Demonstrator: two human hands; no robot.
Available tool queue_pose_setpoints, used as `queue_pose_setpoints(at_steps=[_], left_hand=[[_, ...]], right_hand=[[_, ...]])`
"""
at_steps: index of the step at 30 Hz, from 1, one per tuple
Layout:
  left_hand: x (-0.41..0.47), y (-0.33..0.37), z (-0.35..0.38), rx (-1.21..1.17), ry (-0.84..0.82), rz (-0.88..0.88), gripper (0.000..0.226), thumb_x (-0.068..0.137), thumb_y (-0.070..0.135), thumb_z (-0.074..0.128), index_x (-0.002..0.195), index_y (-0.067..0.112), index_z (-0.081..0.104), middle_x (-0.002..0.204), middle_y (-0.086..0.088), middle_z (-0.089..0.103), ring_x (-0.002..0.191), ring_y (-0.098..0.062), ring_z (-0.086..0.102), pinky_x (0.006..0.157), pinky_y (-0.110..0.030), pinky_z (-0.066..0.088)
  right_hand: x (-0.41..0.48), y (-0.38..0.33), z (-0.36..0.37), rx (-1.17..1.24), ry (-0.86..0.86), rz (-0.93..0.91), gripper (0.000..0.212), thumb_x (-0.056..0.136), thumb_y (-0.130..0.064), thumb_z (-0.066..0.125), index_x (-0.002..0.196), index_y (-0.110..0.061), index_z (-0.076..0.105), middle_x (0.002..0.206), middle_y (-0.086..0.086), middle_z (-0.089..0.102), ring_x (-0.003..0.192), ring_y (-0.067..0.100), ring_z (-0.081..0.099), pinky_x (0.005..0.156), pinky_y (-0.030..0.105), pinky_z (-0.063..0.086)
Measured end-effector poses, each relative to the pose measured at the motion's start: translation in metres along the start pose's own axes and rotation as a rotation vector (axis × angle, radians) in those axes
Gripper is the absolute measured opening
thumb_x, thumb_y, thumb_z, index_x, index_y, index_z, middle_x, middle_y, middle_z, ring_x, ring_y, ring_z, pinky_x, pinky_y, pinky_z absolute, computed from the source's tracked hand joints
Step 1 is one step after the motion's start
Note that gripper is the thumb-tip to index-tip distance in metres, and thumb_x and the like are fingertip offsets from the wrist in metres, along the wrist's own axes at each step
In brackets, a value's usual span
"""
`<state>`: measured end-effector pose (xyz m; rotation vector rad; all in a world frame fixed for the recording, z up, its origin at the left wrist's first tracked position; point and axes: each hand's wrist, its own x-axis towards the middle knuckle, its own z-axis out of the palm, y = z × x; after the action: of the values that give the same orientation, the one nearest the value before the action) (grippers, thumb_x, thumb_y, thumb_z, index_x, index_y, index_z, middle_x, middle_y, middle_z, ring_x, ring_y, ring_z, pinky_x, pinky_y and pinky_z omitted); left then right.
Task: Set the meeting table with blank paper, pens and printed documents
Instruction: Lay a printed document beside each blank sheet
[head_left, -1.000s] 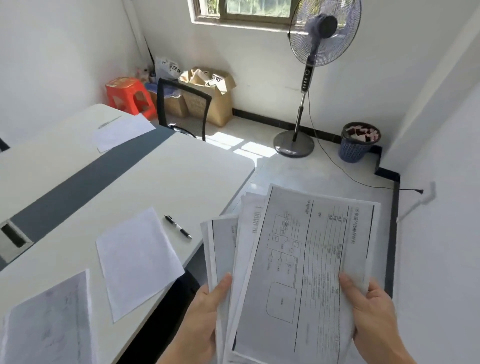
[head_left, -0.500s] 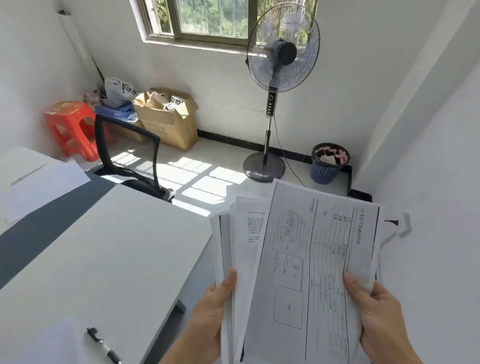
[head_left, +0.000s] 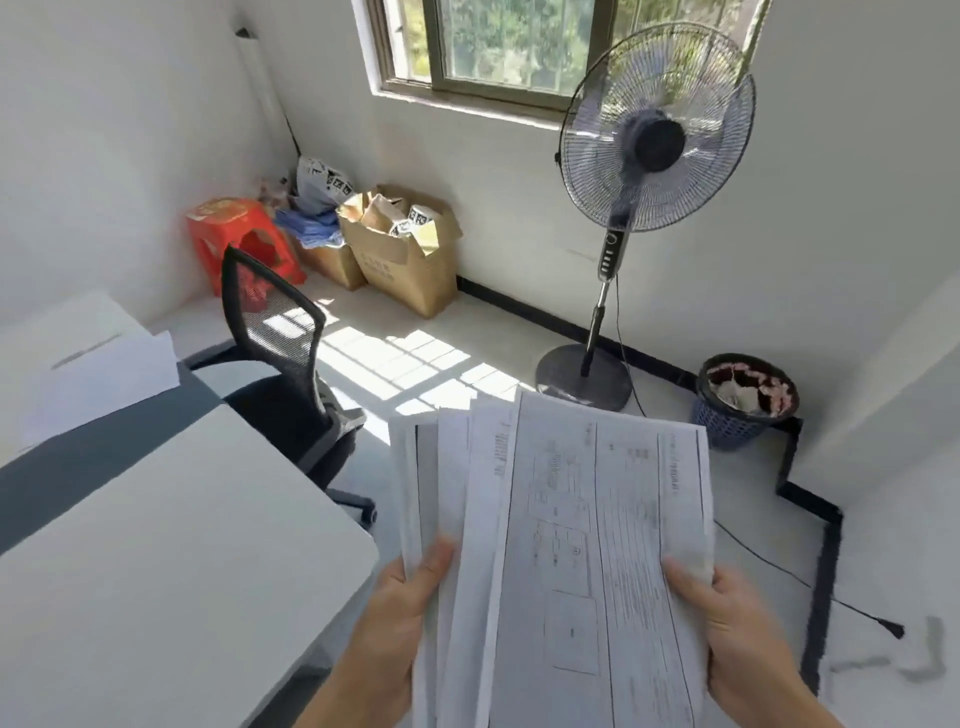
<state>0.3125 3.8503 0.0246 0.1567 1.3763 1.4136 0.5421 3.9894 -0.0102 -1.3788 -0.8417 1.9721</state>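
Holding printed documents (head_left: 597, 519) — thin, fanned, rectangular

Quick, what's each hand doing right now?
Left hand: holding the fanned printed documents, thumb on top.
Right hand: holding the same documents at their right edge.

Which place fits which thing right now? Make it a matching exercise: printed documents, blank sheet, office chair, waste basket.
Things:
1 printed documents
2 blank sheet
3 office chair
4 waste basket

Places:
A beside the end of the table
B on the floor by the right wall
C held by left hand and right hand
D on the table, far left

Pairs: 1-C, 2-D, 3-A, 4-B
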Motion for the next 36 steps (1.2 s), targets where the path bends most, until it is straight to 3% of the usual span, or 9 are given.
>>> queue_pose_setpoints(at_steps=[4, 8, 10, 14, 17, 19, 25, 33, 36], left_hand=[[0.013, 0.01, -0.002, -0.106, 0.15, 0.055, 0.046, 0.087, 0.036, 0.059, 0.117, 0.002, 0.065, 0.11, -0.022, 0.071, 0.101, -0.04, 0.069, 0.093, -0.052, 0.052], [0.023, 0.02, -0.025, -0.179, 0.319, 0.103, 0.048, 0.084, 0.037, 0.063, 0.119, 0.005, 0.066, 0.115, -0.02, 0.07, 0.108, -0.038, 0.066, 0.104, -0.055, 0.042], [0.03, 0.027, -0.037, -0.182, 0.384, 0.129, 0.048, 0.082, 0.038, 0.066, 0.118, 0.006, 0.066, 0.114, -0.017, 0.071, 0.108, -0.036, 0.067, 0.103, -0.053, 0.044], [0.05, 0.046, -0.065, -0.242, 0.509, 0.204, 0.063, 0.071, 0.049, 0.077, 0.121, 0.014, 0.061, 0.116, -0.003, 0.072, 0.109, -0.023, 0.066, 0.095, -0.041, 0.049], [0.068, 0.069, -0.089, -0.277, 0.538, 0.252, 0.073, 0.064, 0.05, 0.078, 0.124, 0.012, 0.061, 0.118, -0.004, 0.071, 0.112, -0.024, 0.065, 0.105, -0.046, 0.043], [0.078, 0.089, -0.106, -0.311, 0.56, 0.289, 0.067, 0.069, 0.046, 0.079, 0.122, 0.01, 0.062, 0.115, -0.006, 0.072, 0.109, -0.026, 0.066, 0.105, -0.047, 0.043], [0.079, 0.127, -0.162, -0.469, 0.61, 0.319, 0.034, 0.092, 0.03, 0.055, 0.115, 0.008, 0.067, 0.108, -0.016, 0.073, 0.098, -0.035, 0.07, 0.087, -0.048, 0.054], [0.038, 0.111, -0.216, -0.743, 0.943, 0.382, 0.047, 0.082, 0.036, 0.068, 0.122, 0.011, 0.064, 0.116, -0.017, 0.07, 0.108, -0.038, 0.066, 0.1, -0.059, 0.044], [0.031, 0.107, -0.223, -0.809, 1.031, 0.408, 0.044, 0.083, 0.034, 0.06, 0.12, 0.01, 0.065, 0.116, -0.017, 0.07, 0.107, -0.037, 0.066, 0.101, -0.058, 0.043]], right_hand=[[0.05, -0.034, 0.023, -0.124, -0.174, 0.103, 0.03, 0.08, -0.014, 0.064, 0.103, 0.005, 0.065, 0.094, 0.026, 0.074, 0.074, 0.038, 0.074, 0.065, 0.05, 0.062], [0.092, -0.045, 0.063, -0.203, -0.35, 0.248, 0.044, 0.078, -0.015, 0.067, 0.117, 0.004, 0.063, 0.11, 0.028, 0.07, 0.096, 0.046, 0.069, 0.073, 0.051, 0.061], [0.11, -0.045, 0.088, -0.272, -0.43, 0.287, 0.046, 0.071, -0.008, 0.074, 0.114, 0.005, 0.065, 0.106, 0.03, 0.07, 0.09, 0.045, 0.071, 0.067, 0.047, 0.061], [0.14, -0.045, 0.144, -0.374, -0.509, 0.306, 0.052, 0.066, 0.0, 0.078, 0.115, 0.009, 0.062, 0.106, 0.035, 0.068, 0.096, 0.052, 0.066, 0.078, 0.054, 0.058], [0.167, -0.052, 0.187, -0.443, -0.467, 0.23, 0.034, 0.076, 0.001, 0.068, 0.108, 0.013, 0.064, 0.1, 0.035, 0.069, 0.092, 0.052, 0.067, 0.073, 0.051, 0.06], [0.181, -0.06, 0.219, -0.515, -0.473, 0.16, 0.025, 0.081, 0.002, 0.066, 0.104, 0.012, 0.066, 0.094, 0.032, 0.072, 0.085, 0.047, 0.07, 0.078, 0.05, 0.057], [0.216, -0.056, 0.308, -0.616, -0.575, 0.156, 0.016, 0.086, 0.005, 0.061, 0.1, 0.011, 0.064, 0.082, 0.024, 0.074, 0.065, 0.035, 0.073, 0.055, 0.038, 0.06], [0.24, -0.014, 0.444, -0.881, -0.851, 0.21, 0.019, 0.087, 0.0, 0.063, 0.104, 0.008, 0.064, 0.092, 0.024, 0.075, 0.074, 0.037, 0.073, 0.062, 0.041, 0.061], [0.249, 0.01, 0.502, -0.969, -0.959, 0.21, 0.018, 0.088, -0.001, 0.062, 0.104, 0.007, 0.064, 0.089, 0.023, 0.075, 0.073, 0.036, 0.073, 0.062, 0.043, 0.062]])
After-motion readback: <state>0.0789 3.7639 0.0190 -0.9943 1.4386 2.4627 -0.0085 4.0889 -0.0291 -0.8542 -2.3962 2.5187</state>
